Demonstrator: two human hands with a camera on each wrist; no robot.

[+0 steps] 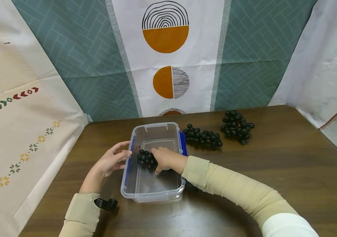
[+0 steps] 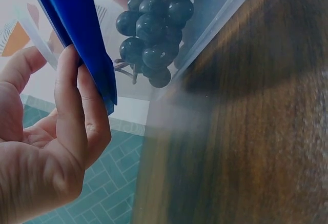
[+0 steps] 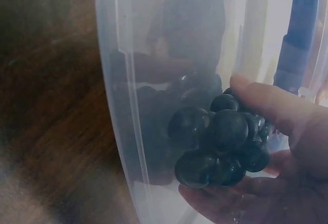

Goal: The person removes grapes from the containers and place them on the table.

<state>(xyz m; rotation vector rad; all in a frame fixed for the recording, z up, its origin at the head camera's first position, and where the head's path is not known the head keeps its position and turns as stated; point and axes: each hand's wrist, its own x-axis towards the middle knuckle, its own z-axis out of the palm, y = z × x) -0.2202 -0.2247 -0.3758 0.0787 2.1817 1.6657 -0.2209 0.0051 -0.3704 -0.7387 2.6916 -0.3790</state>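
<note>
A clear plastic food container (image 1: 156, 194) with blue side latches stands open on the table. Inside it, my right hand (image 1: 164, 159) grips a bunch of black grapes (image 1: 145, 158), thumb on one side and fingers on the other in the right wrist view. Through the cloudy wall the grapes (image 2: 154, 34) show in the left wrist view, their stem pointing towards the left side. My left hand (image 1: 113, 159) holds the container's left edge, its fingers against the blue latch (image 2: 82, 34) and its thumb near the rim.
Two more bunches of black grapes lie behind and right of the container: one (image 1: 202, 136) close to its right side, another (image 1: 236, 126) farther right. A patterned cloth (image 1: 171, 59) hangs behind the wooden table (image 1: 275, 158). A black wrist device (image 1: 106, 204) sits by the left cuff.
</note>
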